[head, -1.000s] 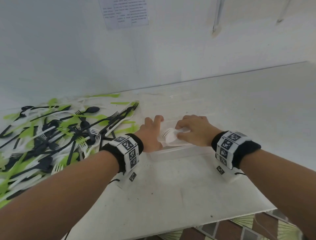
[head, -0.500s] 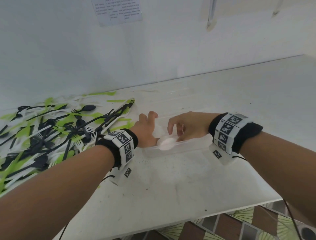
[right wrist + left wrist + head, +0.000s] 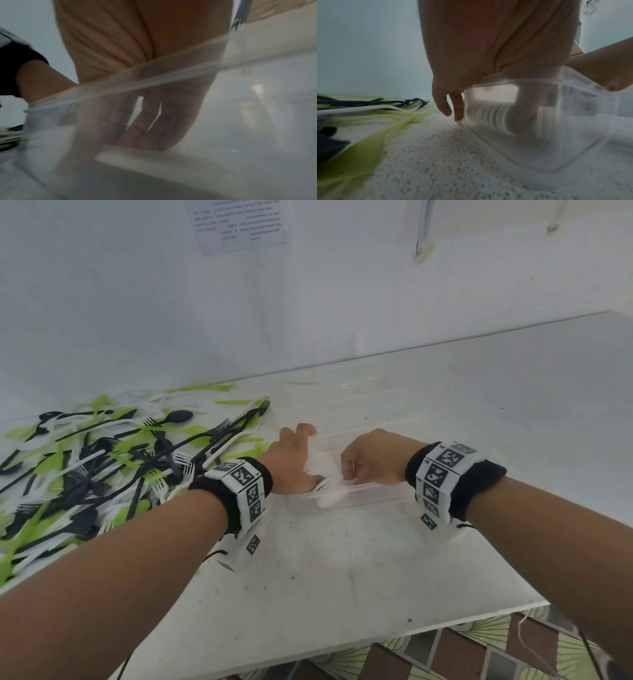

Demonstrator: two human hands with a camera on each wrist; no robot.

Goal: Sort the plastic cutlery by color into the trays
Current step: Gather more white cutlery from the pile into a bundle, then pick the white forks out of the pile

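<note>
A clear plastic tray point(image 3: 370, 496) stands mid-table with a stack of white cutlery point(image 3: 327, 498) in its left end. My left hand point(image 3: 291, 463) straddles the tray's left wall point(image 3: 539, 148). Its thumb, inside, presses the white stack point(image 3: 488, 115) against that wall, while its fingers point(image 3: 447, 106) hang outside. My right hand point(image 3: 373, 460) reaches down into the tray with curled fingers that pinch the white handles point(image 3: 137, 152). A mixed pile of black, green and white cutlery point(image 3: 102, 467) covers the table's left.
Faint outlines of more clear plastic point(image 3: 359, 416) lie just behind the tray. A wall with a printed sheet point(image 3: 239, 224) closes the back. The table's front edge point(image 3: 411, 631) is near, with patterned floor below.
Both hands have lowered the white cutlery bundle from above the rim down into the tray. The right hand's fingers have curled further in.
</note>
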